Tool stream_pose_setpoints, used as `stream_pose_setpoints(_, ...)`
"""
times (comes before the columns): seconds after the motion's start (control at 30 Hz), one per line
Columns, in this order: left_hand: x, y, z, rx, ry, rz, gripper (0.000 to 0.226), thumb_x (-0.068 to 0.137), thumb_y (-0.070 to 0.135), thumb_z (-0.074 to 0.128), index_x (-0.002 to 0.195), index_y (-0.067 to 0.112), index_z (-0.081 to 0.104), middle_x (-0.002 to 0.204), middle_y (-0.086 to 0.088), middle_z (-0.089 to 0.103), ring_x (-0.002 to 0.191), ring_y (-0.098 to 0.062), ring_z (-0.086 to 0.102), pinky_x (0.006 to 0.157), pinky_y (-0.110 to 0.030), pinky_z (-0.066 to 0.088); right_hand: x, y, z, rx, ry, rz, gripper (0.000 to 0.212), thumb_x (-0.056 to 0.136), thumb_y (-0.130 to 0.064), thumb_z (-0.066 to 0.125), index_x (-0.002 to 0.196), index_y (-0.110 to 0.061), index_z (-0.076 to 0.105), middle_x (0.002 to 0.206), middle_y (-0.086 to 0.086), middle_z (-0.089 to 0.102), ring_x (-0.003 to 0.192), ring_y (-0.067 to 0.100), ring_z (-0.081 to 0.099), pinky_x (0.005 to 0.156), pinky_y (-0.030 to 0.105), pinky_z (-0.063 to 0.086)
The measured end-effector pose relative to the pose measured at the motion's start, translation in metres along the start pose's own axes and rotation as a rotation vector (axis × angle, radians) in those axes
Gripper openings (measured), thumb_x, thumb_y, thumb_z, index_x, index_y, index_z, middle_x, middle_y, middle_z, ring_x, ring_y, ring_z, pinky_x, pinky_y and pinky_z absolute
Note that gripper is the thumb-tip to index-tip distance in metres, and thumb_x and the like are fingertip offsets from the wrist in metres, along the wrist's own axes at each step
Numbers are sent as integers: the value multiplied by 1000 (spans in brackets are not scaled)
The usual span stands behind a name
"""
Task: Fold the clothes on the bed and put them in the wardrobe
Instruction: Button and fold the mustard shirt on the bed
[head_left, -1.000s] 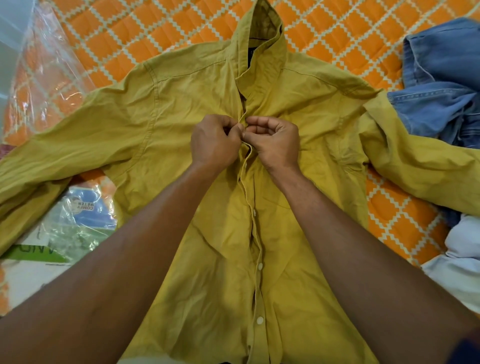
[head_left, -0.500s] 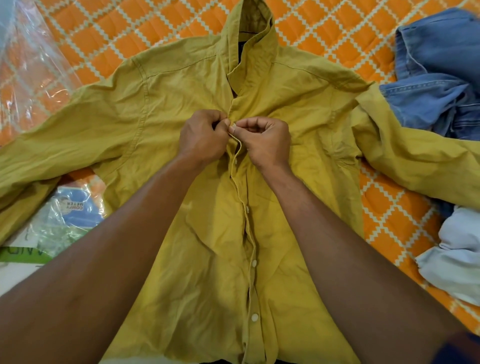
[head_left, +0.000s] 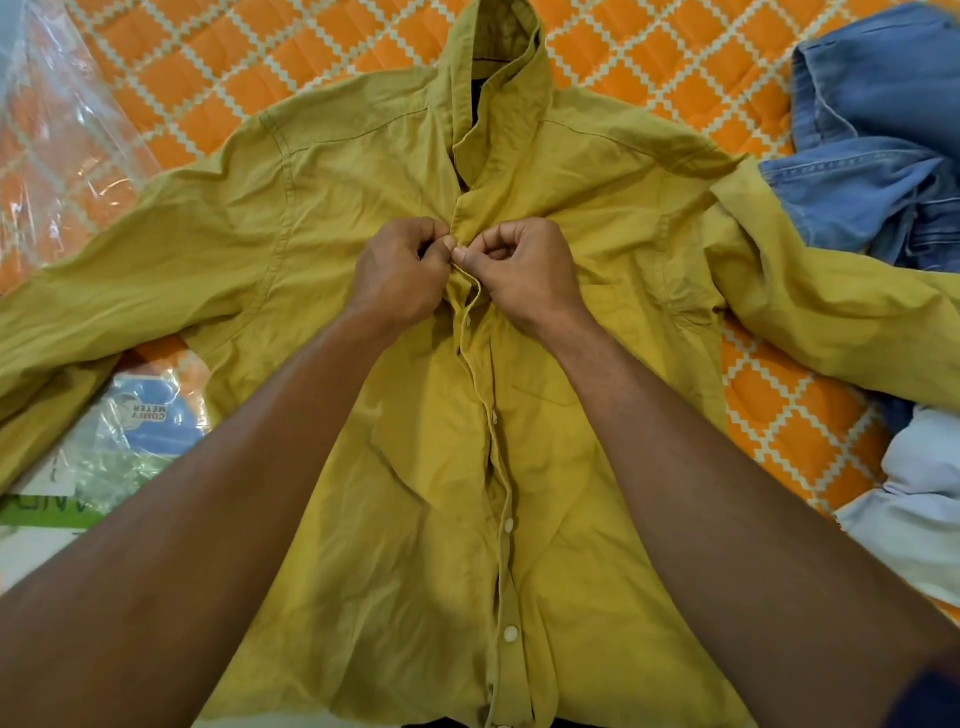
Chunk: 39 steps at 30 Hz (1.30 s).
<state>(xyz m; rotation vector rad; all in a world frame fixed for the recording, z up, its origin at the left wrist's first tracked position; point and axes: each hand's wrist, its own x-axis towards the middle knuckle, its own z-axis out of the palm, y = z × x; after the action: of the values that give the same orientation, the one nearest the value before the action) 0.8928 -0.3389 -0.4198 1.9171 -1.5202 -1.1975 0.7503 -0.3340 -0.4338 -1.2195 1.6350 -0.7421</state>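
Shirt: mustard-yellow shirt (head_left: 415, 467) lies front-up and spread flat across the middle of the bed (head_left: 649, 67), collar toward the far edge, hem toward the near edge, sleeves stretched out to the left and right edges.
Left hand: left hand (head_left: 397, 275) is curled at the upper chest, its fingers (head_left: 448, 243) pinched on the left side of the placket (head_left: 498, 467) just below the collar.
Right hand: right hand (head_left: 527, 270) sits just beside it, thumb and forefinger pressed together on the facing edge of the placket; the two hands touch at the fingertips.
Step in hand: fastening or straightening an upper button, by the look of it (the button itself is hidden under the fingers).
Buttons below: several white buttons (head_left: 510, 633) show down the placket toward the near edge, and the front looks closed there.
Done: the shirt is laid out and mostly closed; no fold is in it yet.
Left for this shirt: sleeves and sides to turn in, body to fold, then the trip to the wardrobe (not in view).
Other clothes: a crumpled denim garment (head_left: 872, 156) lies at the far right corner, touching the right sleeve, and a pale garment (head_left: 919, 509) sits bunched at the right edge; both look unfolded.
Also on the bed: clear plastic packaging (head_left: 119, 441) at the left edge, partly under the left sleeve.
Progress: early, I judge; nothing visible is folded.
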Motion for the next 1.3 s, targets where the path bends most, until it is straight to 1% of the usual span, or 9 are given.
stream_pose_setpoints(0.13, 4, 0, -5, -13, -60, 10, 32, 100, 21, 56, 68, 24, 62, 50, 13, 52, 47, -3, 44, 54, -26, 38, 0, 4, 2, 75, -2, 51, 20, 81, -25, 83, 65, -22, 73, 61, -4, 70, 57, 10, 62, 63, 39, 58)
stream_pose_setpoints(0.23, 3, 0, -5, -19, -47, 22, 26, 99, 21, 57, 75, 21, 67, 57, 10, 54, 51, -6, 46, 56, -26, 39, 5, 3, -1, 141, -32, 106, 18, 77, -24, 85, 63, -19, 76, 62, 2, 72, 60, 17, 65, 66, 40, 58)
stream_pose_setpoints(0.4, -16, 1, 10, -169, 252, 116, 2, 91, 18, 67, 92, 19, 66, 74, 11, 64, 65, -6, 61, 61, -22, 48, 5, 1, -3, 199, -49, 99, 21, 81, -14, 82, 61, -16, 75, 56, 1, 65, 54, 13, 56, 57, 31, 48)
stream_pose_setpoints(0.5, -27, 2, 17, -244, 327, 174, 12, 90, 17, 70, 101, 15, 69, 77, 11, 65, 67, -4, 64, 62, -18, 51, 2, 3, -5, 233, -75, 63, 22, 85, -15, 80, 65, -8, 74, 54, 0, 60, 52, 10, 50, 52, 27, 43)
stream_pose_setpoints(0.7, -26, -3, 17, -139, 245, 234, 27, 94, 24, 67, 120, 18, 68, 85, 5, 67, 71, -7, 65, 65, -18, 52, 0, 8, -4, 244, -68, -10, 21, 85, -18, 74, 67, -7, 75, 58, 8, 63, 55, 18, 52, 56, 35, 44)
stream_pose_setpoints(0.9, -13, -6, 4, -100, 146, 233, 12, 92, 21, 70, 101, 13, 68, 83, 5, 68, 74, -2, 65, 69, -21, 56, -1, 9, -3, 243, -56, -28, 25, 85, -18, 76, 65, -5, 71, 53, -1, 58, 52, 13, 48, 56, 33, 41)
stream_pose_setpoints(1.1, -14, -4, 5, 122, 283, 406, 11, 91, 21, 66, 94, 11, 70, 83, 6, 65, 72, -9, 61, 65, -26, 52, -1, 8, -3, 232, -35, 0, 17, 83, -17, 78, 67, -12, 76, 57, 2, 64, 53, 11, 52, 57, 33, 44)
stream_pose_setpoints(1.2, -15, -4, 12, 120, 334, 303, 9, 91, 18, 61, 92, 11, 67, 80, 5, 65, 73, -14, 62, 67, -32, 52, -2, 6, -2, 248, -49, -9, 21, 81, -20, 79, 69, -4, 74, 60, 16, 63, 55, 18, 51, 57, 35, 43)
stream_pose_setpoints(1.3, -16, 0, 18, 1, 293, 158, 5, 95, 15, 59, 92, 14, 62, 77, 9, 59, 72, -8, 58, 65, -20, 47, -3, 1, -8, 318, -96, 31, 19, 85, -10, 77, 71, 1, 72, 57, 12, 58, 53, 16, 48, 52, 27, 42)
